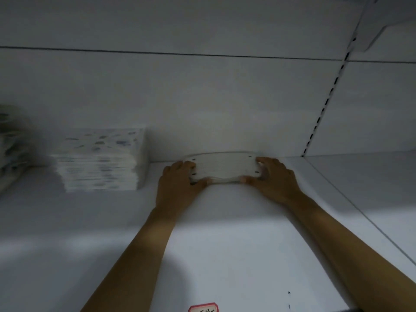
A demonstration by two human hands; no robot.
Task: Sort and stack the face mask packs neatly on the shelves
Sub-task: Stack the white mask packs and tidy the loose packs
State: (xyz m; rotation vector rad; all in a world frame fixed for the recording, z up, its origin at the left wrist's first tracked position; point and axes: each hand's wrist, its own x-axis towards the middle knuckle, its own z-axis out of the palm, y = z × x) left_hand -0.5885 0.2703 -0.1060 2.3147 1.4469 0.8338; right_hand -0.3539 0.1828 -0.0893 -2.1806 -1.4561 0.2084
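A thin bundle of clear-wrapped white face mask packs (225,166) lies at the back of the white shelf (225,244), close to the rear wall. My left hand (180,185) grips its left end and my right hand (272,179) grips its right end, thumbs along the front edge. The bundle bows slightly between the hands. To the left stands a taller stack of patterned mask packs (101,161), squared up against the back wall, apart from my hands.
More packs (11,140) sit blurred at the far left edge. A slotted upright (324,109) divides this bay from the neighbouring shelf (371,188) on the right. A red-bordered label (202,308) sits at the front edge.
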